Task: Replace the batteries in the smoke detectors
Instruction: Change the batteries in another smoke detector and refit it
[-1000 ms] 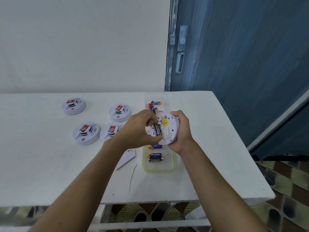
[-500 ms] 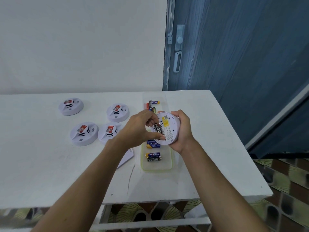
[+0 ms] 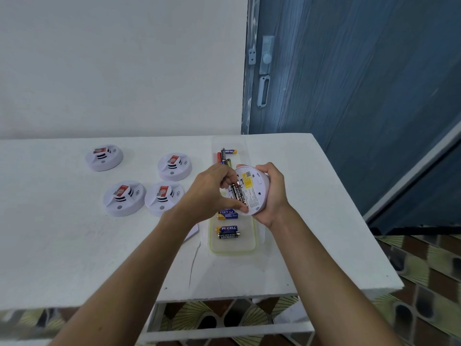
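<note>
My right hand (image 3: pixel 272 193) grips a round white smoke detector (image 3: pixel 254 188), held above the table with its back and yellow label facing me. My left hand (image 3: pixel 212 193) pinches a black battery (image 3: pixel 238 196) lying in the detector's open battery bay, thumb at its lower end and fingers at its upper end. Below the hands lies a clear tray (image 3: pixel 233 247) with loose batteries (image 3: pixel 228 232) in its near part. More batteries (image 3: pixel 225 156) lie at the far end.
Several white smoke detectors (image 3: pixel 124 198) with red labels sit on the white table (image 3: pixel 62 245) to the left. A white cover piece (image 3: pixel 193 231) lies partly hidden under my left forearm. A blue door (image 3: pixel 349 83) stands behind the table's right side.
Both hands and the detector stay nearly in place. My left fingers have shifted slightly on the battery in the bay.
</note>
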A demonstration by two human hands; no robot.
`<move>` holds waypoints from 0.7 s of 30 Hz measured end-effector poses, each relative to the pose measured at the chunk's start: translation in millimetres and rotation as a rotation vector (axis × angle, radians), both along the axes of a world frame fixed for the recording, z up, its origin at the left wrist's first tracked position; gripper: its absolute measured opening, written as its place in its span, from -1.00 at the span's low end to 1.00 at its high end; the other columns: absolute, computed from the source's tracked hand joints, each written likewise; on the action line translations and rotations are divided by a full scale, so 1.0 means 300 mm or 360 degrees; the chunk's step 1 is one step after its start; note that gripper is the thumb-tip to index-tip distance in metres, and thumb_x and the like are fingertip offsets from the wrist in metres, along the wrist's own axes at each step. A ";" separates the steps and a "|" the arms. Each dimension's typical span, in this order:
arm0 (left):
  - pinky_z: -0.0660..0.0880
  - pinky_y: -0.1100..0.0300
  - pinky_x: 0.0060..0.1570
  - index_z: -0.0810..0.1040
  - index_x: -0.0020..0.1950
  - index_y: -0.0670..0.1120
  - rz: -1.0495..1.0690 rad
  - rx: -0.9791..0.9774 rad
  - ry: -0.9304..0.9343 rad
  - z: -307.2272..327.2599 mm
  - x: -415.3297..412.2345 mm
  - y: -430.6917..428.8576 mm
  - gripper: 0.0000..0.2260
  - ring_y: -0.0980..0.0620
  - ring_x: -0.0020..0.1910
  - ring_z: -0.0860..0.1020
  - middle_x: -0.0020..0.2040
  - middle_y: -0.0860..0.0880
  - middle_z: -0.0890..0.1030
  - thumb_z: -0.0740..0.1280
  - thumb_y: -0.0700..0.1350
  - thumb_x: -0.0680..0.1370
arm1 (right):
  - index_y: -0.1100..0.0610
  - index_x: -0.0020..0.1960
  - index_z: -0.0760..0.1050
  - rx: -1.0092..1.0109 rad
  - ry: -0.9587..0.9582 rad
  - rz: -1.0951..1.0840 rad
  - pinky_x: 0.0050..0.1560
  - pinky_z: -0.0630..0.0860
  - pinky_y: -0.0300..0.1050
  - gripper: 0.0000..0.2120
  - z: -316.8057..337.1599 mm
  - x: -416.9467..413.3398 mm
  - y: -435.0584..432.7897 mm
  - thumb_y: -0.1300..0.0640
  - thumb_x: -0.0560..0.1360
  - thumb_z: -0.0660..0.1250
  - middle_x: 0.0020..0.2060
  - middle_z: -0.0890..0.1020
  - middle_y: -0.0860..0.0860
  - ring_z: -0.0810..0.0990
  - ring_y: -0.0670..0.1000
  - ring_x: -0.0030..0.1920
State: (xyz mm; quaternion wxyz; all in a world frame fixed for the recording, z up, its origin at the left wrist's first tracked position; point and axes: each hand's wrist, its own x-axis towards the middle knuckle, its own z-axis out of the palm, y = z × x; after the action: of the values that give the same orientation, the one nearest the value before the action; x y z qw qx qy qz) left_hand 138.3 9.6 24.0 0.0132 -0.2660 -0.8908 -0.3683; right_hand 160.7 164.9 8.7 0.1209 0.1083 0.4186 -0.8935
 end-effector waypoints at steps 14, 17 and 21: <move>0.47 0.35 -0.11 0.44 0.13 0.02 0.0017 0.0225 -0.0041 0.007 0.018 0.001 -0.41 0.15 -0.12 0.49 -0.09 0.09 0.54 0.65 0.00 0.23 | 0.15 -0.16 0.65 0.0000 0.0074 -0.0011 -0.16 0.43 -0.09 -0.58 0.037 -0.022 0.022 -0.05 0.53 0.10 -0.20 0.59 0.12 0.54 0.10 -0.19; 0.51 0.27 0.01 0.50 0.24 0.00 0.0018 0.0264 0.0070 0.000 0.028 0.010 -0.40 0.13 -0.06 0.53 -0.03 0.08 0.56 0.63 0.00 0.27 | 0.16 -0.11 0.61 -0.0037 0.0083 -0.0044 -0.17 0.44 -0.10 -0.62 0.046 -0.033 0.031 -0.05 0.52 0.11 -0.18 0.57 0.11 0.54 0.08 -0.18; 0.53 0.29 -0.06 0.51 0.02 0.03 0.0122 0.0430 0.0020 0.003 0.033 0.017 -0.68 0.14 -0.11 0.57 -0.10 0.08 0.60 0.57 -0.09 0.37 | 0.17 -0.05 0.56 -0.0038 0.0081 -0.0081 -0.20 0.43 -0.11 -0.64 0.037 -0.042 0.045 -0.06 0.52 0.10 -0.15 0.58 0.11 0.54 0.09 -0.18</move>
State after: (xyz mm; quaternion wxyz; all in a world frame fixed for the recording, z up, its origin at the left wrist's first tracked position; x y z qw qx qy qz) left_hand 148.1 14.8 24.9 0.0685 -0.2298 -0.8425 -0.4823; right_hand 148.0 178.4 19.9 0.0887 0.0948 0.4080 -0.9037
